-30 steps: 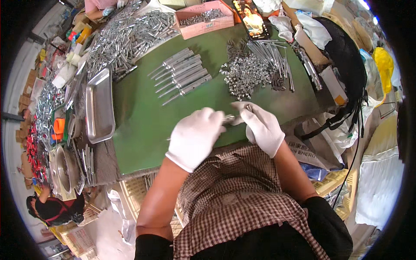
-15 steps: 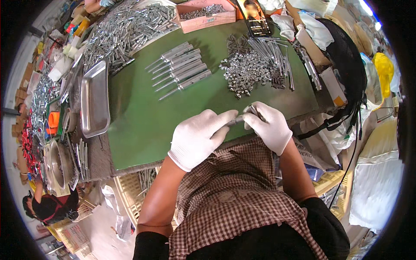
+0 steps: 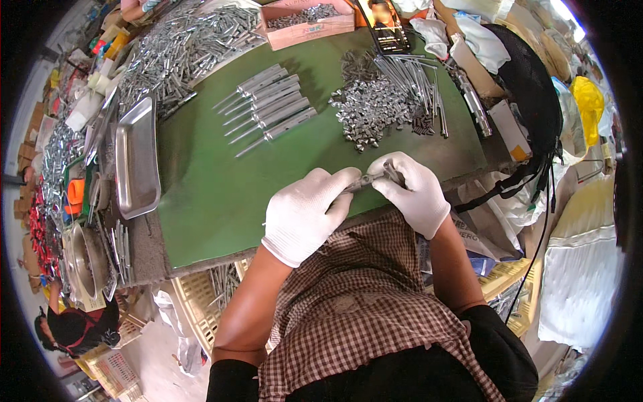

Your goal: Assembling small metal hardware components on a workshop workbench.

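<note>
Both gloved hands pinch one small metal pin at the near edge of the green surface (image 3: 221, 201).
My left hand (image 3: 305, 214) and right hand (image 3: 412, 191) grip the metal pin (image 3: 367, 181) by its ends; it looks stiff, light and slippery, so I'd hold the shaft.

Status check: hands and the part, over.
Both gloved hands, left hand and right hand, shut on small metal part. Held over green mat. Nothing blocking.

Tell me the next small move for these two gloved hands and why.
Probably lay the metal piece beside the row of finished rods on the green mat. Both hands, left hand and right hand, pinch that one slim part at the mat's near edge, and similar rods lie lined up further back.
</note>
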`<state>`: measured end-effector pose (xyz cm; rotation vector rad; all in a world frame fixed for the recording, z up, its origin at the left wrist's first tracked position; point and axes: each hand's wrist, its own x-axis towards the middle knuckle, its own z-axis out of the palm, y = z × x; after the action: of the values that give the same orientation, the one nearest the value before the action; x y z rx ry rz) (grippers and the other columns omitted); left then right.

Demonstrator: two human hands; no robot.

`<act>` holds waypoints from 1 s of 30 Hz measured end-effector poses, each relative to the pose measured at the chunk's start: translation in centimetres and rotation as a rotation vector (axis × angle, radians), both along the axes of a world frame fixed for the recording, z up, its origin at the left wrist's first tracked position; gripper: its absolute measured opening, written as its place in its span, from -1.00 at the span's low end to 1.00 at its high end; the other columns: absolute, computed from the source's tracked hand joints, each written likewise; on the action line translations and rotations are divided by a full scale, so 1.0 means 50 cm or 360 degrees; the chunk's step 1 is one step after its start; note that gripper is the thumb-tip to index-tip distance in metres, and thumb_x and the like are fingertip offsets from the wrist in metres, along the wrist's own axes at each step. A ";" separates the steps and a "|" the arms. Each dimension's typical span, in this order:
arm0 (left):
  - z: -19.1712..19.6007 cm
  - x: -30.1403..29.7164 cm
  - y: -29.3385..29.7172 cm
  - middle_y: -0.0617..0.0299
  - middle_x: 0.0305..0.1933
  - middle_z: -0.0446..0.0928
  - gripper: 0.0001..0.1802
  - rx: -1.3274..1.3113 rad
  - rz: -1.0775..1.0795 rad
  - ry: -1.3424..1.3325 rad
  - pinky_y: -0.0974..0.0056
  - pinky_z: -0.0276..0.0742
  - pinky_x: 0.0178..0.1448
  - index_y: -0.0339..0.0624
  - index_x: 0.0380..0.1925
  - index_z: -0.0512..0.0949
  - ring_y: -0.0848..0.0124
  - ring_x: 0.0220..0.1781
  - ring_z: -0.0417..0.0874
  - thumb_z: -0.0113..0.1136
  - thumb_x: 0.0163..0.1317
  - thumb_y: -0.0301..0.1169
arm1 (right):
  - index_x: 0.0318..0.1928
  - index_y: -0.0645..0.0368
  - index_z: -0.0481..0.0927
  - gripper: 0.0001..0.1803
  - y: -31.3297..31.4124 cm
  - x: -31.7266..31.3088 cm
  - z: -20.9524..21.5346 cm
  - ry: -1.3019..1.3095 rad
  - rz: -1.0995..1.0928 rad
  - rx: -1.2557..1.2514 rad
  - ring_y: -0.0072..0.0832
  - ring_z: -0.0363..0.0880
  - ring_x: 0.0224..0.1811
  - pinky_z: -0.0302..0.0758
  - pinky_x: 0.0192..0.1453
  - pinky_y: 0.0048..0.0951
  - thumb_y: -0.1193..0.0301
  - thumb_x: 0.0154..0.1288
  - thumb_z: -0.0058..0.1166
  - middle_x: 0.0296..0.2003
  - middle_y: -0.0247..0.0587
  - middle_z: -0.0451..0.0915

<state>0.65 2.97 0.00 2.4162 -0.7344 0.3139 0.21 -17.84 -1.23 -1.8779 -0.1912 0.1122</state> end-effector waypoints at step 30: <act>0.007 -0.016 -0.049 0.15 -0.43 0.48 -0.75 0.0408 0.0156 0.0205 0.12 0.54 -0.44 0.11 -0.10 0.62 0.16 -0.54 0.59 0.17 0.21 -0.33 | -0.28 0.06 0.62 -0.84 -0.022 0.010 0.008 -0.0614 -0.0045 -0.0867 -0.17 0.62 -0.30 0.55 -0.25 -0.22 0.35 0.14 0.28 -0.30 -0.21 0.57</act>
<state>-0.16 0.53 0.38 2.6904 -0.6324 0.1056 0.73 -18.94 -0.84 -2.4342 -0.4311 -0.2450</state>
